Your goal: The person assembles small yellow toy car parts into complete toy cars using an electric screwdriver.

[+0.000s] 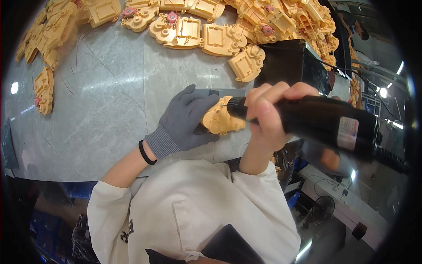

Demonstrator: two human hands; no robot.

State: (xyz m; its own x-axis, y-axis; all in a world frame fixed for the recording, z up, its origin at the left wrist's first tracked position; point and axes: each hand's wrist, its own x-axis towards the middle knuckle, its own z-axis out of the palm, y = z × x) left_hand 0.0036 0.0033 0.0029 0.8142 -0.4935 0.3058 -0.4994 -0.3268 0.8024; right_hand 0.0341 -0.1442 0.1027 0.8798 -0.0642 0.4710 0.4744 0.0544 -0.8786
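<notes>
Workbench: Grey, marble-patterned worktop [110, 127] curves across the frame, with overhead lights and a black fan [324, 207] in the room at right and lower right.
Yellow stock: Moulded parts [285, 22] heap up at upper right and run in a loose row along the top of the frame, some fitted with small pink-red pieces [172, 18]; one lone part [44, 90] lies at the left.
Black box: An angular dark box [281, 64] sits right of centre, just above the right hand.
Housing in work: One yellow housing [220, 119] rests on the bench at the centre of the frame, between the two hands; its long axis appears to run left to right, though glove and tool cover its ends.
Gloved left hand: Grey-gloved, the left hand [187, 116] braces the housing from its left side, fingers above and thumb below, making it the nearer hand.
Bare right hand: Fingers of the right hand [270, 114] wrap the front of a black power driver [316, 119], whose body slants toward the right edge.
Key alignment: The driver's nose points left over the housing's upper side; whether bit and plastic touch is unclear.
</notes>
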